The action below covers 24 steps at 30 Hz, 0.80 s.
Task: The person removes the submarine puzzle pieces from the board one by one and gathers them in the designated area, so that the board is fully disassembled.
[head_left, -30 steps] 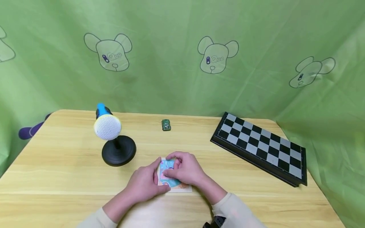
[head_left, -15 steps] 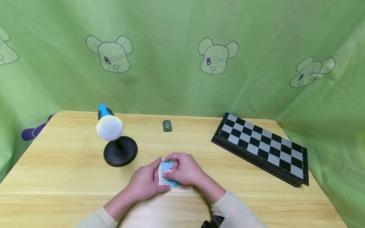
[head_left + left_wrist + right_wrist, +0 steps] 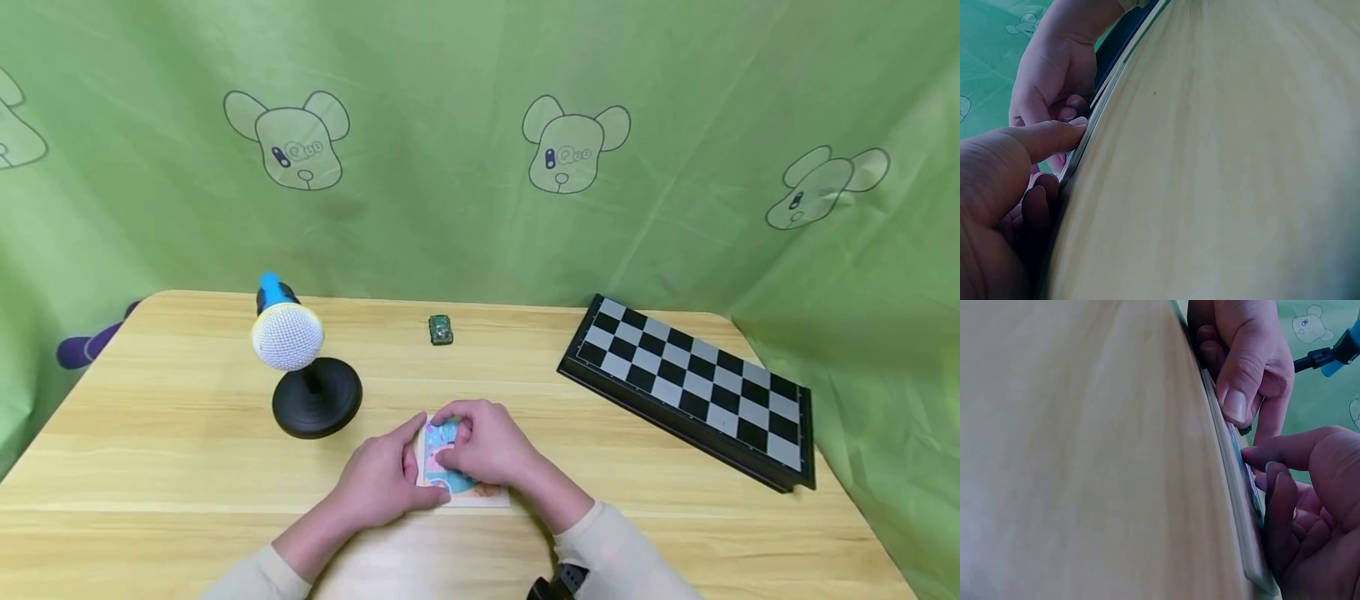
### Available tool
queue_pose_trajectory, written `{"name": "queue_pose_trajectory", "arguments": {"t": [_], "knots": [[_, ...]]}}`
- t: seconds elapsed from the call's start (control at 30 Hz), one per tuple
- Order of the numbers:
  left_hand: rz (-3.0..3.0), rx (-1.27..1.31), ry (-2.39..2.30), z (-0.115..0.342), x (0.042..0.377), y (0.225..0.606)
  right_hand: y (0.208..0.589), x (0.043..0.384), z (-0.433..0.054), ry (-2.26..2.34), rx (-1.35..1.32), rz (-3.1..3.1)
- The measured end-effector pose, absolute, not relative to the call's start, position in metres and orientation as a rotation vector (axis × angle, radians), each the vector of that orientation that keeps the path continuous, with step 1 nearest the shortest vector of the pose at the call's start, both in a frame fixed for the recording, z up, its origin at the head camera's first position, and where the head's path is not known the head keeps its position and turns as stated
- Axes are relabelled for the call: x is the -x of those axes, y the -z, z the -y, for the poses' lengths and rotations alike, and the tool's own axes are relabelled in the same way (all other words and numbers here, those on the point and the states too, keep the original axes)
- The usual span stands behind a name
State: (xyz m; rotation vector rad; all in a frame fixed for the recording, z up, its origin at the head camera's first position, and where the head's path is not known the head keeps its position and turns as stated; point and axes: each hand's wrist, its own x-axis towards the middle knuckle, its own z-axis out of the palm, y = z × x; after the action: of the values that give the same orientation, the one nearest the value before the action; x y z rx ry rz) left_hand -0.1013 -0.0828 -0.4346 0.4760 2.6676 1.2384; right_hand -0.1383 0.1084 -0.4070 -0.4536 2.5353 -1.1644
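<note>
A small flat picture board (image 3: 456, 483), printed in blue, pink and orange with a pale border, lies on the table between both hands. The left hand (image 3: 378, 483) grips its left side, thumb on the near corner and index finger along the far corner. The right hand (image 3: 487, 442) covers the board's right part, with fingers curled and thumb and index finger on the picture. In the right wrist view the board's edge (image 3: 1235, 500) looks thick, and the right thumb touches its face; whether it pinches a separate piece I cannot tell.
A toy microphone (image 3: 288, 336) with a blue handle leans on a round black stand (image 3: 317, 400) at left. A small dark green object (image 3: 440, 329) sits near the far edge. A folded chessboard (image 3: 686, 387) lies at right. A green curtain (image 3: 450, 208) hangs behind the table (image 3: 187, 467).
The right thumb has shifted slightly across the picture. The left hand keeps its grip and the board stays in place; the head view has moved a little.
</note>
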Motion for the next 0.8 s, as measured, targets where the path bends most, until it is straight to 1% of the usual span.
{"name": "queue_pose_trajectory", "arguments": {"t": [0.33,0.57,0.8], "knots": [[-2.694,-0.486,-1.228,0.0866,0.0985,0.4345,0.4137,0.1364,-0.1028,1.261,0.364,-2.535],[-2.688,-0.513,-1.237,0.0859,0.1004,0.4342,0.4119,0.1359,-0.1015,1.377,0.266,-2.479],[-2.66,-0.506,-1.255,0.0847,0.1016,0.4349,0.4136,0.1353,-0.1018,1.401,0.246,-2.475]]}}
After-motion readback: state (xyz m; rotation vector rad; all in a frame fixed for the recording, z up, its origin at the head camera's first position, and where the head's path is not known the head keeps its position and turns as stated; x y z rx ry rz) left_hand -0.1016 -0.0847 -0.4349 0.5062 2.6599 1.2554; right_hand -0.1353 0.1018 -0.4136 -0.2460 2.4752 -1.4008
